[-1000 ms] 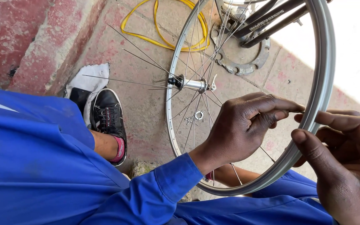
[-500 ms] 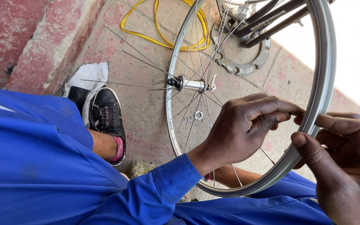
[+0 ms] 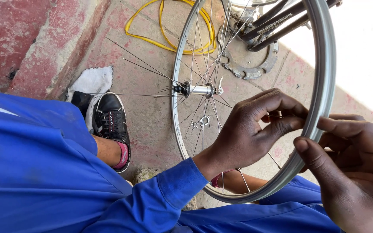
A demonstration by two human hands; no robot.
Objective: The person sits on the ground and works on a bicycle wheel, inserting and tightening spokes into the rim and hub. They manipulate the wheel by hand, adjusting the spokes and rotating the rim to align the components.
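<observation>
Nearest: blue coverall sleeve (image 3: 160, 194) and lap fill the lower frame.

Right hand (image 3: 355, 172), low right: thumb pressed to the outer face of the silver bicycle rim (image 3: 324, 86), fingers curled behind it. Grip closed on the rim, steadying it.

Left hand (image 3: 251, 129), inside the hoop just beside the same stretch of rim: fingertips pinched together on something thin at the rim's inner edge, most likely a spoke (image 3: 277, 115) end or nipple; too small to tell which. Grip clenched in a fine pinch.

The pinch point lies between the two hands, the left nearer. The spoke's long axis runs from the rim in toward the hub (image 3: 199, 89), up and left of the left hand.

Room: open gaps between spokes inside the hoop; several loose spokes fan left from the hub over the floor.

Further: black shoe (image 3: 111, 125) and white rag (image 3: 92, 82) on the concrete floor (image 3: 152, 112). Beyond the hub, a toothed chainring (image 3: 255, 64), dark crank arms (image 3: 277, 23), a yellow cable loop (image 3: 169, 30). Red step (image 3: 26, 43) far left.
</observation>
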